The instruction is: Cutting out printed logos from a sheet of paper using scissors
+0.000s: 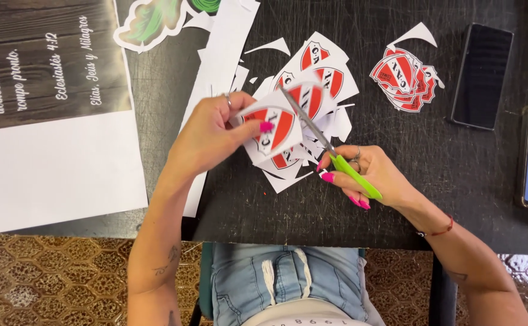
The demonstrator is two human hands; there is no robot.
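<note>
Head view: the left hand (211, 134) pinches a paper piece printed with a red-and-white shield emblem (271, 127), thumb on top and fingers behind, holding it just above the dark surface (336, 211). The right hand (369, 174) is closed around the green handles of a pair of scissors (327, 148). The scissors' long axis runs on a diagonal, from the handles at the lower right up to the blade tips at the upper left. The metal blades lie across the held paper's right edge, so the emblem sits up and to the left of the right hand, at the blade end. The left hand is the nearer one to the paper and carries it.

The paper is thin, glossy and stiff enough to hold its shape, with white margins cut ragged. Below it lies a loose heap of uncut emblems and white scraps (312, 90). A stack of finished cut-out shields (404, 73) rests well apart to the right, near two dark phones (481, 75). A large printed sheet (53, 115) lies at the left.
</note>
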